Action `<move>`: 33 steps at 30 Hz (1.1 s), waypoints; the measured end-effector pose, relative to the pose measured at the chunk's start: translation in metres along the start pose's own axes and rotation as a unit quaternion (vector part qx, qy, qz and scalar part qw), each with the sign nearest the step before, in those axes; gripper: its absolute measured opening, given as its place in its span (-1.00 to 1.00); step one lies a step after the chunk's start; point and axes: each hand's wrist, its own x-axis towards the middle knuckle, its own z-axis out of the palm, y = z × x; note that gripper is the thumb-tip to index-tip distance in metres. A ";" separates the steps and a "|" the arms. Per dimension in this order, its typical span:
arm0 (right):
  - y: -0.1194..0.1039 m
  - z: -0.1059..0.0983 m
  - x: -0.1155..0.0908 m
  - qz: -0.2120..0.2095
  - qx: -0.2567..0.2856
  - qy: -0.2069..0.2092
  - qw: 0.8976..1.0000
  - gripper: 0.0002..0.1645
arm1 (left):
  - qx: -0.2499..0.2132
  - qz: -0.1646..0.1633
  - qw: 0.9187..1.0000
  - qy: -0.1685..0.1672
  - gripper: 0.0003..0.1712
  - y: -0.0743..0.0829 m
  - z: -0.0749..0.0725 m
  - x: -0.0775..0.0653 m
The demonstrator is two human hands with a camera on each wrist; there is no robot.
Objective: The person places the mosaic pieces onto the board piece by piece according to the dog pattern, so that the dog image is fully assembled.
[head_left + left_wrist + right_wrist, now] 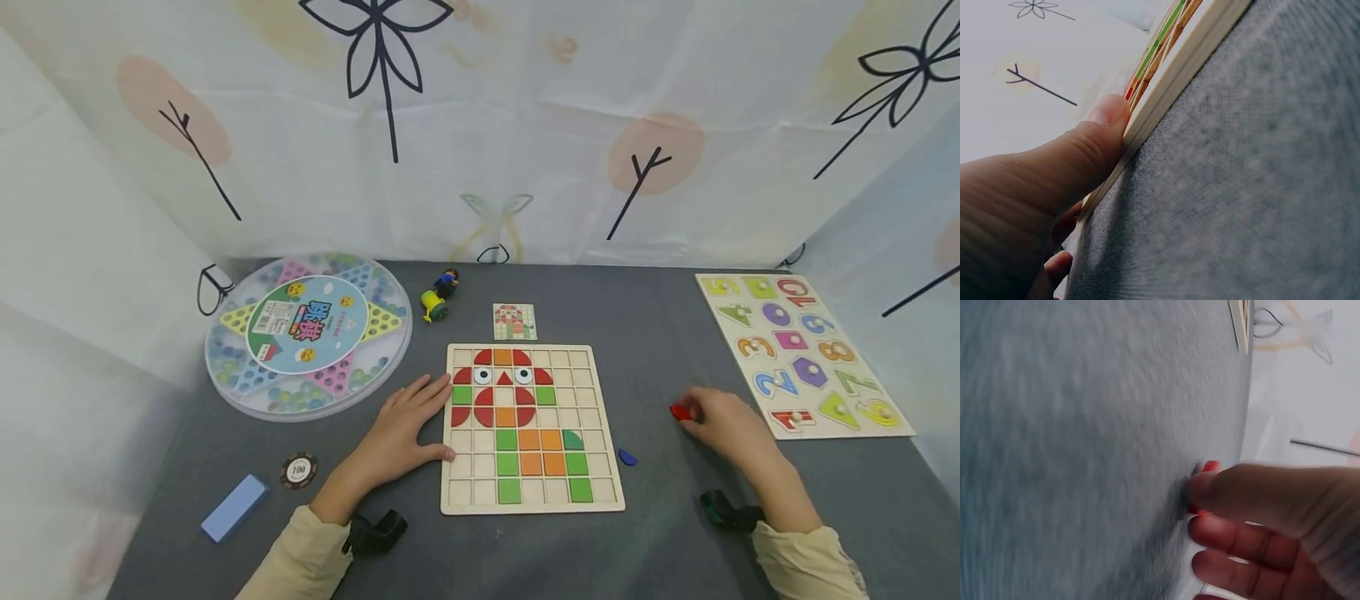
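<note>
A wooden grid board [607, 492] lies mid-table, partly filled with red, orange, green and black-and-white eye pieces. Along its left edge rests my left hand [401, 433], with fingertips and thumb touching the frame; in the left wrist view the thumb [1110, 112] presses against the board's side [1179, 69]. To the right of the board, my right hand [720, 423] pinches a small red puzzle piece [681, 412] close to the table. The right wrist view shows this red piece [1211, 466] partly hidden by the thumb. A blue puzzle piece [627, 457] lies just off the board's right edge.
A small pattern card [514, 322] lies behind the board, near toy figures [435, 305]. At left are a round Chinese checkers set [307, 325], a poker chip [298, 471] and a blue block [234, 508]. A number-and-shape board [806, 358] lies at right.
</note>
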 end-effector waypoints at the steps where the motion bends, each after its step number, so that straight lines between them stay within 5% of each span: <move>1: -0.004 0.001 0.001 -0.003 -0.001 0.008 1.000 -0.75 | 0.001 -0.001 1.000 0.000 0.03 0.000 0.000 0.000; 7: -0.063 0.009 0.017 -0.055 0.011 0.030 0.998 -0.76 | 0.000 -0.003 1.000 0.004 0.03 0.000 -0.001 -0.001; 11: -0.110 0.018 0.028 -0.109 0.002 0.009 0.994 -0.76 | 0.002 -0.005 1.000 0.003 0.03 0.000 0.000 -0.001; 15: -0.136 0.030 0.036 -0.114 -0.011 -0.017 0.993 -0.78 | 0.004 -0.001 1.000 0.002 0.03 0.001 0.000 -0.001; 27: -0.143 0.043 0.040 -0.070 -0.007 0.000 0.997 -0.74 | 0.001 0.002 1.000 0.001 0.03 0.002 -0.003 0.001; 33: -0.133 0.032 0.034 -0.054 0.004 0.002 0.999 -0.67 | 0.008 0.000 1.000 0.001 0.04 0.002 0.000 0.001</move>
